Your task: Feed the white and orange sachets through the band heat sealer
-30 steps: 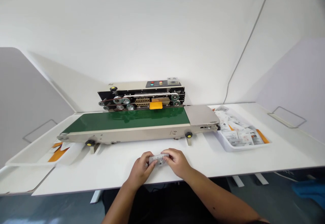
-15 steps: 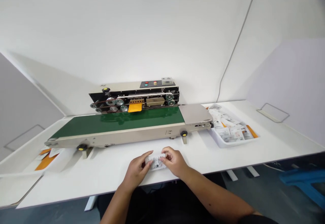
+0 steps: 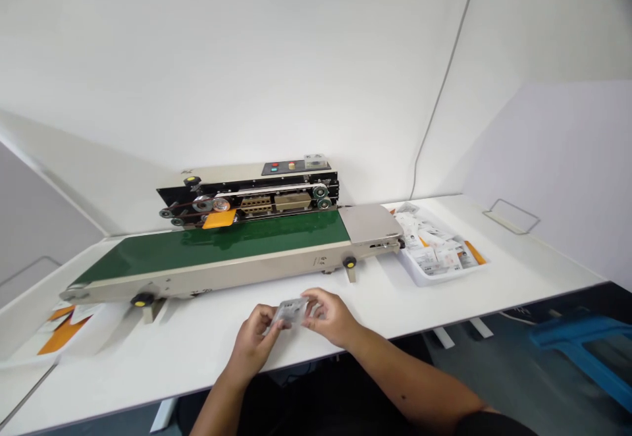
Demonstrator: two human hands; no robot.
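Note:
Close to the table's front edge, my left hand (image 3: 254, 342) pinches the left side of a small white printed packet (image 3: 290, 310). The fingers of my right hand (image 3: 333, 319) close on its right edge. The packet is tilted and somewhat blurred, so its print is not readable. Behind my hands stands a band sealer (image 3: 247, 171) with a green conveyor belt (image 3: 276, 232). An orange packet (image 3: 220, 219) sticks out of the sealer's rollers over the belt.
On the right, a white bin (image 3: 434, 279) holds many white and orange packets. Another white bin (image 3: 106, 323) with packets sits under the belt's left end. The sealer's knobs and feet project toward me. A blue stool (image 3: 587, 347) stands at lower right.
The orange packet has travelled left along the sealer. In my hands the white packet has been turned and tilted. The view has shifted slightly to the right.

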